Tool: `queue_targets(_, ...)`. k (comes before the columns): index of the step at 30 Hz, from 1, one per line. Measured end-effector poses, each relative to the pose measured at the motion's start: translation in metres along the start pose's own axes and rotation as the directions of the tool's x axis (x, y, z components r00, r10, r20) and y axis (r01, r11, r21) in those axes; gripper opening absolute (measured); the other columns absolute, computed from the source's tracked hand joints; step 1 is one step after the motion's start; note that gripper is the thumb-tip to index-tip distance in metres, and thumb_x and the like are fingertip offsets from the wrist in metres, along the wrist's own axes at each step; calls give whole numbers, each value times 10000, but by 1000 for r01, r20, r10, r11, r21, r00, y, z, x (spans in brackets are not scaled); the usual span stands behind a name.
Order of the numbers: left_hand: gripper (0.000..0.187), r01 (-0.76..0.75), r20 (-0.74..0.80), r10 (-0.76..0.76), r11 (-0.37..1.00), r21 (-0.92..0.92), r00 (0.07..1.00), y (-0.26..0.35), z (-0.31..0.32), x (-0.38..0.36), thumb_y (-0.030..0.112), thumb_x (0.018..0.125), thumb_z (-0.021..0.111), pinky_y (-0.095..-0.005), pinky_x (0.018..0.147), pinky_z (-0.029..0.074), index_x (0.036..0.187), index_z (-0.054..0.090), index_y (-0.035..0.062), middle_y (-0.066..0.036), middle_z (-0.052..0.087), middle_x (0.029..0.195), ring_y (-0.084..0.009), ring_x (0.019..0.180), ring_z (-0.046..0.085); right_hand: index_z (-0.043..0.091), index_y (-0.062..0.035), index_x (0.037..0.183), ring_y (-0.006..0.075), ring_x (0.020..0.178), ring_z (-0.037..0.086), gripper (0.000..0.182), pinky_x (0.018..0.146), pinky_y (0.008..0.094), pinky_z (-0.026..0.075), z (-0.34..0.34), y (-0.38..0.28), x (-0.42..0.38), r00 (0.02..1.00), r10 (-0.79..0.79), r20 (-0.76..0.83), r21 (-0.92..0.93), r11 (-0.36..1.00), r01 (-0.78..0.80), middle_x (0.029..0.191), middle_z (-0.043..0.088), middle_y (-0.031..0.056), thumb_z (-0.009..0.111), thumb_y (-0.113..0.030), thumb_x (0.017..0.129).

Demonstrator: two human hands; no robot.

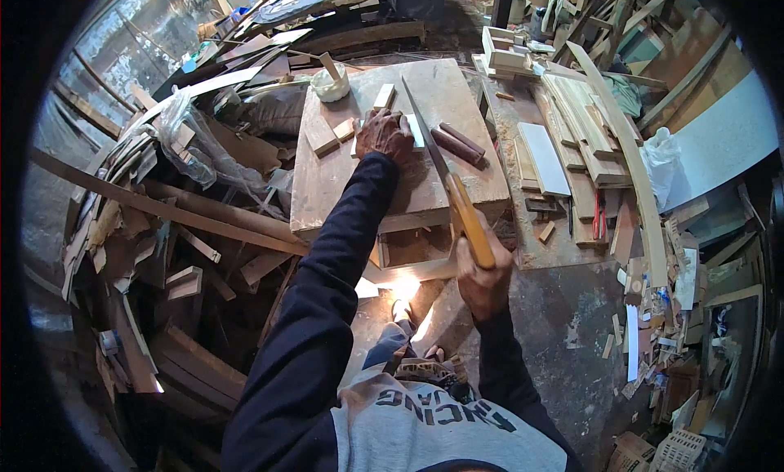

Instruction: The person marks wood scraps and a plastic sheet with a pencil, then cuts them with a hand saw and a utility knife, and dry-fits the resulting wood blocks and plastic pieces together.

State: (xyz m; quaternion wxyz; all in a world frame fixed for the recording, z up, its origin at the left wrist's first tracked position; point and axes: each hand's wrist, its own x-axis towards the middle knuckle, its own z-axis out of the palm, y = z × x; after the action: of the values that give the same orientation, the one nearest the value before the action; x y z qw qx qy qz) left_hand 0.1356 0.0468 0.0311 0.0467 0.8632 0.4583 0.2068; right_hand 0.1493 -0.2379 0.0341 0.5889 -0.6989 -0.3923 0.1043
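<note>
My right hand (484, 278) is wrapped round the yellow-brown handle of a handsaw (465, 207). Its long narrow blade points away from me over the work table (343, 190), beside the end of a white-faced strip (416, 131). Fingers bent, my left hand (384, 135) presses that strip down and covers its middle. Just past the left hand lies a small pale wood block (384, 95), and to its left is a flat wood piece (319, 135). To the right of the blade rest dark brown wood pieces (459, 144).
A whitish pot (330, 83) with a stick in it stands at the table's back left. On the right, a lower bench carries stacked boards (588, 137) and a white panel (543, 159). Scrap wood (188, 280) crowds the left side, and offcuts (645, 333) litter the floor at right.
</note>
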Motion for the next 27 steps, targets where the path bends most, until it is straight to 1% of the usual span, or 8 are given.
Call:
queue_targets(4,368,52,37,-53,998,33,998,0,-1,-3,321,943,398,-593,1075,296,1091,686,147,-97,638,1221,-291,1228,527,549,66,1264,156,830,599,383,771,315,498,-1,-8,-12,1000,24,10,61,998,-24,942,658,143,573,-30,894)
queue_targets(5,362,62,64,-65,997,44,996,1,-1,1,319,947,405,-600,1085,281,1109,686,157,-85,622,1241,-275,1245,511,552,63,1266,165,869,627,380,789,312,502,-11,-5,-27,999,-33,24,-105,994,36,974,671,159,560,-22,895)
queue_targets(10,361,61,71,-64,997,45,995,-1,-6,1,323,952,407,-598,1085,285,1128,682,168,-78,619,1249,-265,1248,511,564,62,1260,281,979,679,383,853,339,512,-39,-34,-78,998,65,3,-34,997,-65,1060,678,211,561,-42,891)
queue_targets(11,363,41,52,-43,999,36,998,-2,-5,1,323,952,401,-590,1071,305,1116,681,161,-86,633,1236,-278,1230,529,577,71,1228,306,912,688,374,813,348,522,-32,-30,-70,995,-70,-67,-56,996,66,1011,681,214,575,-51,875)
queue_targets(15,360,58,83,-59,998,23,995,-1,1,-1,302,930,423,-599,1093,275,1139,681,161,-76,618,1253,-256,1255,507,584,76,1202,307,749,685,378,677,375,522,18,5,14,996,-85,-14,-95,992,83,888,656,247,582,-15,835)
queue_targets(18,366,75,124,-76,997,15,989,-3,1,6,305,930,426,-605,1114,247,1148,684,164,-69,604,1275,-251,1275,489,609,86,1133,284,843,673,303,752,351,512,12,6,2,995,80,57,-12,997,-80,955,674,220,614,-39,858)
queue_targets(23,364,66,95,-67,998,11,993,-4,-5,6,319,926,437,-602,1116,257,1154,683,180,-56,600,1286,-244,1280,486,613,102,1118,202,956,676,265,824,304,512,-27,-35,-56,1000,24,-16,104,994,-22,1022,684,214,584,-10,879)
queue_targets(27,355,50,111,-54,998,41,992,-2,-2,1,323,899,472,-589,1100,280,1151,682,185,-49,610,1267,-234,1275,491,556,62,1262,262,811,695,430,701,342,529,13,7,12,998,-10,63,-155,988,20,957,680,226,581,10,836)
